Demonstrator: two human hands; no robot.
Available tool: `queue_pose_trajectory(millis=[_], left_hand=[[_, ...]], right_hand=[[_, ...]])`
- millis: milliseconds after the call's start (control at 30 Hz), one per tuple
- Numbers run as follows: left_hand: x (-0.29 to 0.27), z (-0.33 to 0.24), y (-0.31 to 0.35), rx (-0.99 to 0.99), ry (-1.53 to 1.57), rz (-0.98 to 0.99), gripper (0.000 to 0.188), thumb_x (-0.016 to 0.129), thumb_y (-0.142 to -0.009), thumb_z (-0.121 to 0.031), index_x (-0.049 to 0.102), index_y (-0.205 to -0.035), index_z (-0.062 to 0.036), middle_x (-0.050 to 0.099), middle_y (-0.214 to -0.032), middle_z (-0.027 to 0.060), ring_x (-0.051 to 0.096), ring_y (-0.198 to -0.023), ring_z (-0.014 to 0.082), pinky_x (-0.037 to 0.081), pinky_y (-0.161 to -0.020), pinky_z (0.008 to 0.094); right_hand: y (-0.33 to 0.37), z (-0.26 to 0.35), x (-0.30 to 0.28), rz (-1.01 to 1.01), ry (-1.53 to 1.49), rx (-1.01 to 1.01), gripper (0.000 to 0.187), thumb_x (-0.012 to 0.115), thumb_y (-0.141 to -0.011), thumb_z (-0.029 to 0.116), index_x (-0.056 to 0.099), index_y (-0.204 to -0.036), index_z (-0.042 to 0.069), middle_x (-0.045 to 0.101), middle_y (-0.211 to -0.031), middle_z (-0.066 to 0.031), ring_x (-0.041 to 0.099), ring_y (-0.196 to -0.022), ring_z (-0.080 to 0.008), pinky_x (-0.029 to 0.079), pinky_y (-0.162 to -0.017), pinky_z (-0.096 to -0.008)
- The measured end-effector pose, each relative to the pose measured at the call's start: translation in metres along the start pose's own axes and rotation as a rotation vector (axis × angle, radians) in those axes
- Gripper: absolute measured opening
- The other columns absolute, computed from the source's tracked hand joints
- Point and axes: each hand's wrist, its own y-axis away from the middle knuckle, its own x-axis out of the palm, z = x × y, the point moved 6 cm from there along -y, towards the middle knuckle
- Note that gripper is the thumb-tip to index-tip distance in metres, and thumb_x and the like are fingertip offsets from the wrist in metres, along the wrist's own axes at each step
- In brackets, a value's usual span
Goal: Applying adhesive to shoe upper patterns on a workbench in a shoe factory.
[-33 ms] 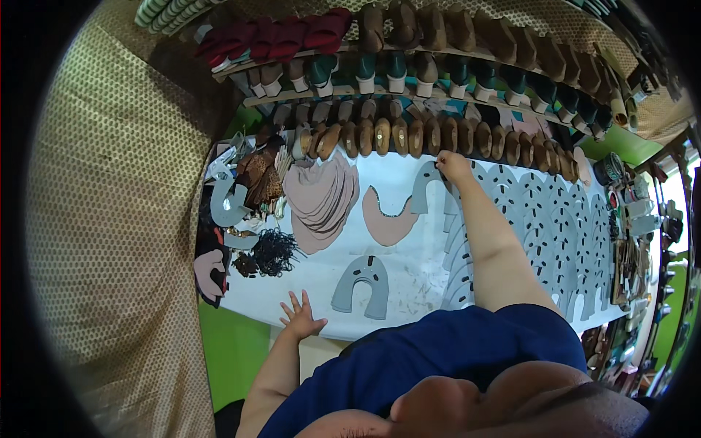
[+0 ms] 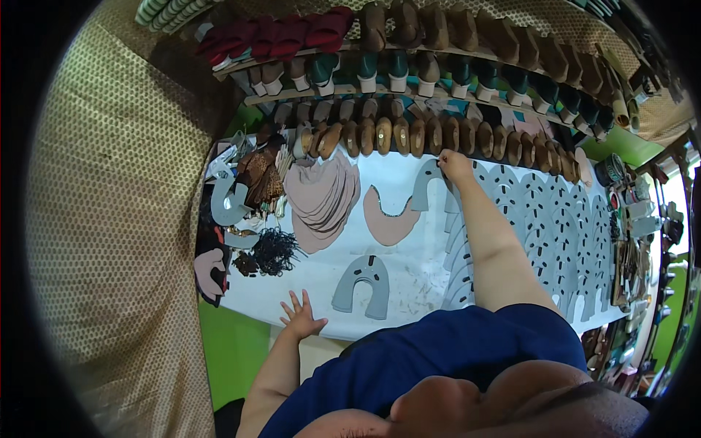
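Observation:
My left hand [image 2: 301, 317] rests with spread fingers at the near edge of the white table, holding nothing. My right hand [image 2: 456, 167] is stretched to the far side, its fingers closed at the top of a grey U-shaped shoe upper piece [image 2: 421, 196]; what is between the fingertips is too small to make out. Just left of that piece lies a pink U-shaped piece [image 2: 391, 224] with a dark patterned inner edge. Nearer to me, another grey upper piece [image 2: 376, 276] lies flat, bearing small black tabs. Overlapping rows of similar grey pieces [image 2: 504, 212] run beneath and beyond my right forearm.
A fanned stack of pink pieces [image 2: 321, 197] lies at left, near a tangle of black strips [image 2: 272, 252] and brown patterned material [image 2: 261, 175]. Wooden shoe lasts [image 2: 383, 136] line the far edge, below shelves of more lasts and shoes. Assorted tools and containers [image 2: 637, 208] crowd the right end.

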Motion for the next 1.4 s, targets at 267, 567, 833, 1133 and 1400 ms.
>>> queue_pose_trajectory(millis=[267, 567, 833, 1133, 1400], left_hand=[[-0.005, -0.001, 0.004, 0.007, 0.023, -0.003, 0.126, 0.073, -0.074, -0.06, -0.017, -0.155, -0.0236, -0.029, -0.158, 0.0194, -0.025, -0.14, 0.0558, 0.002, -0.107, 0.0755], [-0.004, 0.002, 0.008, 0.011, 0.034, -0.008, 0.125, 0.072, -0.075, -0.06, -0.018, -0.155, -0.0258, -0.03, -0.158, 0.0183, -0.025, -0.14, 0.0555, 0.002, -0.107, 0.0752], [-0.003, 0.0, 0.004, 0.039, 0.024, -0.007, 0.126, 0.072, -0.074, -0.061, -0.019, -0.154, -0.0276, -0.03, -0.158, 0.0175, -0.024, -0.14, 0.0552, 0.003, -0.106, 0.0757], [-0.002, 0.002, 0.001, 0.082, 0.007, -0.02, 0.127, 0.071, -0.073, -0.063, -0.019, -0.154, -0.0265, -0.03, -0.158, 0.0197, -0.024, -0.139, 0.058, 0.005, -0.104, 0.0781], [-0.005, 0.002, 0.005, 0.071, 0.018, -0.034, 0.125, 0.071, -0.074, -0.063, -0.019, -0.154, -0.0289, -0.029, -0.159, 0.0167, -0.023, -0.141, 0.0556, 0.005, -0.105, 0.0777]], right_hand=[[0.028, 0.034, -0.007, -0.365, 0.31, -0.061, 0.026, 0.072, -0.082, 0.029, 0.069, -0.099, 0.01, 0.071, -0.09, -0.0121, 0.065, -0.092, -0.0319, 0.044, -0.083, -0.0488], [0.162, 0.167, 0.049, 0.333, 0.153, -0.517, 0.038, 0.074, -0.073, 0.045, 0.072, -0.078, 0.008, 0.068, -0.088, -0.0088, 0.06, -0.101, -0.0287, 0.037, -0.094, -0.0481], [0.212, 0.148, 0.083, -0.057, 0.168, -0.565, 0.033, 0.067, -0.083, 0.025, 0.066, -0.115, 0.014, 0.066, -0.112, -0.0014, 0.054, -0.118, -0.0223, 0.018, -0.112, -0.0664], [0.238, 0.176, 0.11, -0.049, 0.174, -0.607, 0.03, 0.065, -0.083, 0.026, 0.069, -0.112, 0.017, 0.067, -0.112, 0.0014, 0.057, -0.115, -0.0209, 0.018, -0.108, -0.073], [0.265, 0.202, 0.09, -0.014, 0.133, -0.594, 0.036, 0.067, -0.082, 0.029, 0.068, -0.115, 0.017, 0.062, -0.125, -0.0047, 0.051, -0.124, -0.0259, 0.02, -0.106, -0.0761]])
